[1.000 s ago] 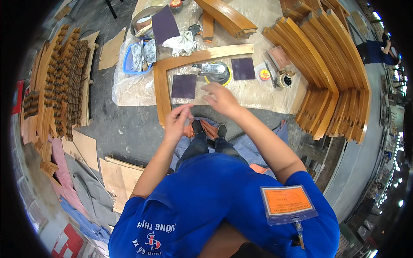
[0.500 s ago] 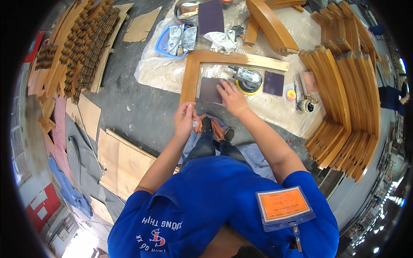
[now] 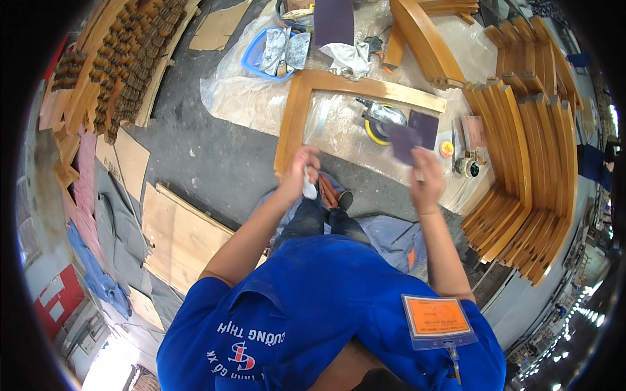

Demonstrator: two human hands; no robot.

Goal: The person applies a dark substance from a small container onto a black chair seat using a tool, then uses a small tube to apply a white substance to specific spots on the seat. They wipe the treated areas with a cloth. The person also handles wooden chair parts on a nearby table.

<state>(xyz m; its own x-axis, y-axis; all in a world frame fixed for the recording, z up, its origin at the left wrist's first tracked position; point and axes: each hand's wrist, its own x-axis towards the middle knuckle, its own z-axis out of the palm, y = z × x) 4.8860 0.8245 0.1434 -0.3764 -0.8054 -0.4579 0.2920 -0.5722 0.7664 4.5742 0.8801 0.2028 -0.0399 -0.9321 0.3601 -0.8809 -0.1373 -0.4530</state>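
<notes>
My right hand (image 3: 427,179) pinches a dark purple sheet of sandpaper (image 3: 403,140), raised and blurred by motion, in front of a second sandpaper sheet (image 3: 425,130) lying on the plastic. Between the fingers of my left hand (image 3: 298,173) is a small white piece (image 3: 309,189), cloth or paper; I cannot tell which. This hand is close to the near end of an angled brown wooden frame (image 3: 290,124), whose far bar has a paler, bare-looking end. Inside the frame's corner rests a power sander (image 3: 381,119) with a yellow-rimmed pad, partly hidden by the raised sheet.
Clear plastic sheeting (image 3: 231,98) covers the work area. A blue basket (image 3: 248,62) with scrapers, a white rag (image 3: 347,58) and another purple sheet (image 3: 334,23) lie beyond the frame. Stacked curved wooden parts (image 3: 521,137) stand right; wooden pieces (image 3: 130,58) are piled left. A small tin (image 3: 467,167) sits right.
My right hand has lifted the sandpaper sheet from beside the frame and carried it right, toward me. My left hand has shifted slightly right and nearer, the white piece now showing more.
</notes>
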